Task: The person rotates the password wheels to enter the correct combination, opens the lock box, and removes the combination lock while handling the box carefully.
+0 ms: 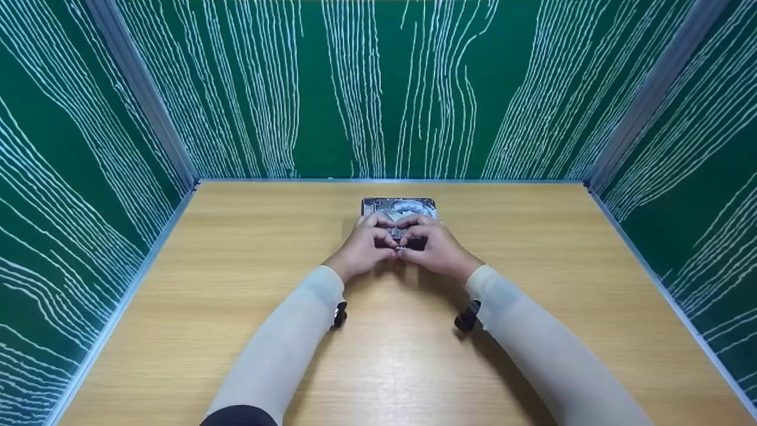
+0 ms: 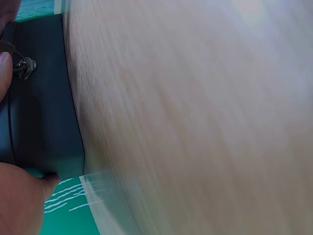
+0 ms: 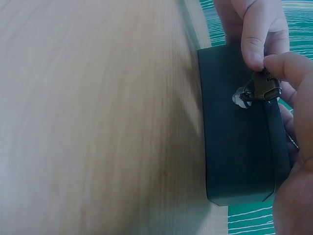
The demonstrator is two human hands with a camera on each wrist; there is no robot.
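A small dark box [image 3: 234, 147] with a picture-patterned lid [image 1: 414, 208] stands on the wooden table. On its front face sits a bronze-coloured clasp [image 3: 266, 87] over a silvery metal catch [image 3: 239, 99]. My left hand [image 1: 372, 239] holds the box from the left, fingers bent over the lid and thumb at the clasp. From the other side my right hand [image 1: 434, 244] grips it likewise, its thumb tip touching the clasp's upper end. Both thumbs meet near the clasp. The lid lies down on the box; fingers cover part of its top.
The wooden table [image 1: 378, 355] reaches to a back wall [image 1: 319, 118] of green panel with wavy white lines. Similar panels stand left and right, with grey posts [image 1: 145, 89] at the corners. A dark device [image 1: 467, 318] hangs at the right wrist.
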